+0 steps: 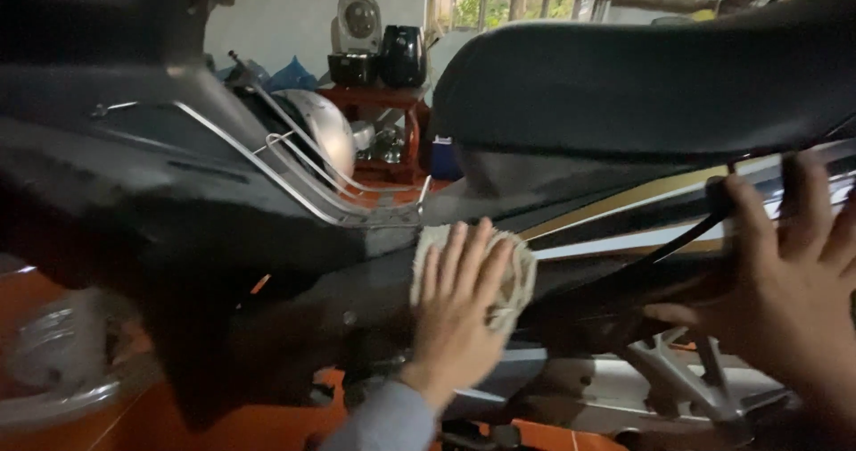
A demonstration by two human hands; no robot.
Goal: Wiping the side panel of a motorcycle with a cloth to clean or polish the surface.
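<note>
1. The left hand point(459, 313) lies flat, fingers spread, pressing a pale cloth point(517, 277) against the motorcycle's dark side panel point(357, 290).
2. The cloth sits directly under that palm, just below the seat point(624, 85).
3. The right hand point(785, 273), open, braces on the striped bodywork point(624, 210) well to the right.

My only view comes from the head camera, held low and very close beside the motorbike point(267, 237), facing its side panel under the seat point(642, 76), shelves far behind at upper centre.
</note>
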